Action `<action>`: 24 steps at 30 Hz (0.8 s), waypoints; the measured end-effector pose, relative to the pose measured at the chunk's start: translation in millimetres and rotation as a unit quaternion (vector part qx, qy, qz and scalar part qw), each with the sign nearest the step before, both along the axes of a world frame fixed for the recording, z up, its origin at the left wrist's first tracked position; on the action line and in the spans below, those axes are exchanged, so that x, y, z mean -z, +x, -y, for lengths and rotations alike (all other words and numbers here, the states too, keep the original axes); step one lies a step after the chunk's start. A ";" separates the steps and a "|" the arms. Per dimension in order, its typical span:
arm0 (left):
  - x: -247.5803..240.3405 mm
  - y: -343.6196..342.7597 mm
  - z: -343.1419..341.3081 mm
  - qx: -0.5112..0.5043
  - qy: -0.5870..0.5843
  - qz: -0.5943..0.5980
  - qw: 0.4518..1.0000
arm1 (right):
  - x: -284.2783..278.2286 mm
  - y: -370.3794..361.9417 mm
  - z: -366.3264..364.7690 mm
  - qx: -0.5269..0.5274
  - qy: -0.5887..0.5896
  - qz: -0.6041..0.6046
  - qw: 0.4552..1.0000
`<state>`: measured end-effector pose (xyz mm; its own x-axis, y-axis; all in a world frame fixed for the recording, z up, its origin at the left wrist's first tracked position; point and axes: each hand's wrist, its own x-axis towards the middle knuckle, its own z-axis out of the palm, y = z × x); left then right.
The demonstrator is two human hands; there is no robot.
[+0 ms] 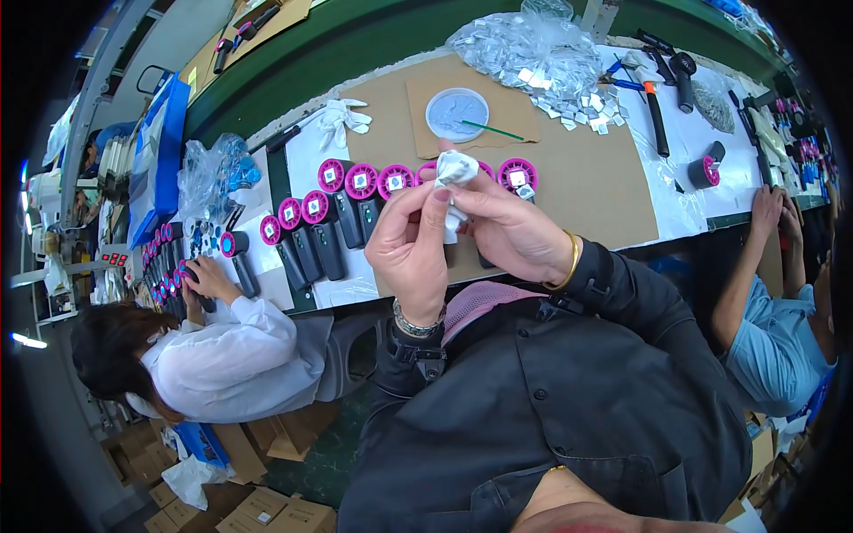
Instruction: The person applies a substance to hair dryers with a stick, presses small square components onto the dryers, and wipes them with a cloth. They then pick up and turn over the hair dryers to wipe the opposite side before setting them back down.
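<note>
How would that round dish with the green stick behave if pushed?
The round dish looks shallow and wide, so it would probably slide rather than tip. The green stick juts past its rim, so it might swing or catch.

In the upper right of the frame, a hammer with an orange collar and a long black handle [658,129] lies on white sheeting on the bench [582,182]. At the upper left stands a long blue plastic bin [174,133], with a crumpled clear plastic bag [206,182] just beside it. A small dark panel with red lights [114,259] shows at the left edge. Left of centre sits a co-worker in a white top [227,360]; at the far right, another in a light-blue shirt [769,333]. Brown cardboard boxes [298,515] fill the lower left, near a crumpled white plastic bag [188,482].
</note>
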<state>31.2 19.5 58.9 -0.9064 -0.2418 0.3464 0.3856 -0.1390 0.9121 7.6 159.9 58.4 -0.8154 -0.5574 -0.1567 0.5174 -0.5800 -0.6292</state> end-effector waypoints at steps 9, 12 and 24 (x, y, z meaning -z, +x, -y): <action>-6.6 -13.6 2.2 -0.001 0.077 0.088 0.993 | -4.2 -3.4 -12.1 -0.061 -0.118 0.120 0.984; -8.1 -36.0 18.4 -0.014 0.048 0.072 0.996 | -19.7 -10.9 -30.4 0.020 0.009 0.013 1.000; 29.6 -210.2 103.9 -0.061 -0.349 0.119 0.927 | 1.0 -51.0 -185.4 0.270 0.337 -0.101 0.896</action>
